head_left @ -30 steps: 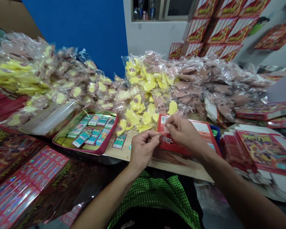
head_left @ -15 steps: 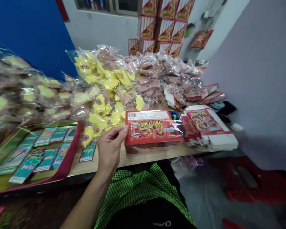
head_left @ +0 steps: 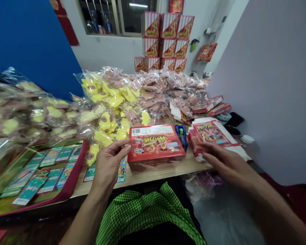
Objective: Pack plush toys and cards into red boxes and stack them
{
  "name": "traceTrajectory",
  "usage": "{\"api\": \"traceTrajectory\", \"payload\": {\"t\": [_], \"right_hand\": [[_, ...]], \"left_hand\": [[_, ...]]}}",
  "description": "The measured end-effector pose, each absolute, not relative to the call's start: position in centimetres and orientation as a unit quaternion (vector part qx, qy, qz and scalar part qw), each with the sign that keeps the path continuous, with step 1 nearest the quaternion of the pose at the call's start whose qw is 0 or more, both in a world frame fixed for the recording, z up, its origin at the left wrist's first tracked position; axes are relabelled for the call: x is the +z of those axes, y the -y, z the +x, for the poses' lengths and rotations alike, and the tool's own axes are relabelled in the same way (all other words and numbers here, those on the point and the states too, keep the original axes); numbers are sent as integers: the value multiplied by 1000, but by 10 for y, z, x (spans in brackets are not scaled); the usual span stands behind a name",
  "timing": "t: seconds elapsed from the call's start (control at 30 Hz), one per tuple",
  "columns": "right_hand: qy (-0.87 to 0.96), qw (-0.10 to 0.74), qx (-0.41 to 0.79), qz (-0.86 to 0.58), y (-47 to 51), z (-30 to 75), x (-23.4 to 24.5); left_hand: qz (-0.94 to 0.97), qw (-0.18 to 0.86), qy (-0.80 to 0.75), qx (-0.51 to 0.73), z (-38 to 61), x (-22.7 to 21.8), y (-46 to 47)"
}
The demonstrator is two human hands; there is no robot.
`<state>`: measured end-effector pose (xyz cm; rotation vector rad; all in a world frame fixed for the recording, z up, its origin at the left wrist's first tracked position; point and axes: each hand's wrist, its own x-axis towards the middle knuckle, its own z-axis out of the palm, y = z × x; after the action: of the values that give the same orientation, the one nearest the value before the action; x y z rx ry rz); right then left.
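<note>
A red printed box (head_left: pixel 156 144) with a barcode strip lies flat on the wooden table (head_left: pixel 155 172) in front of me. My left hand (head_left: pixel 108 163) grips the box's left edge between thumb and fingers. My right hand (head_left: pixel 225 161) reaches to the right with fingers stretched out flat, palm down, touching the near edge of a stack of flattened red and white cartons (head_left: pixel 214 134). It holds nothing. A blue tape dispenser (head_left: pixel 181 134) sits just behind the box's right end.
Heaps of clear bags with yellow and pink toys (head_left: pixel 122 97) fill the back of the table. A tin tray (head_left: pixel 73 170) of teal cards lies at left, with loose cards (head_left: pixel 121 172) beside it. Red cartons (head_left: pixel 165 37) are stacked by the far wall. A grey wall stands at right.
My view swung right and up. Both hands pinched something at the box's corner a second ago; the right hand left, went out of view, and now rests at the carton stack. The left hand stays on the box.
</note>
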<state>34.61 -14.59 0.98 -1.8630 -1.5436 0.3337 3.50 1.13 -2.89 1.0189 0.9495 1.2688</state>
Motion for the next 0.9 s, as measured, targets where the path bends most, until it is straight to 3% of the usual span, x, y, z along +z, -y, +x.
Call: {"api": "traceTrajectory", "payload": {"t": [0.17,0.33,0.63,0.9], "right_hand": [[601,374,177,-684,65,315,-11],[624,383,127,-669,47,320,-31],[556,352,134,-741,50,319,-34],[525,376,133,-751,50,301,-35]], "left_hand": [[468,551,-417,551,36,-28,-9],[560,454,-432,541,37,-38,-23],[533,521,-452,490,43,-45,-29],[583,465,-479,463,40,-39,-22]]}}
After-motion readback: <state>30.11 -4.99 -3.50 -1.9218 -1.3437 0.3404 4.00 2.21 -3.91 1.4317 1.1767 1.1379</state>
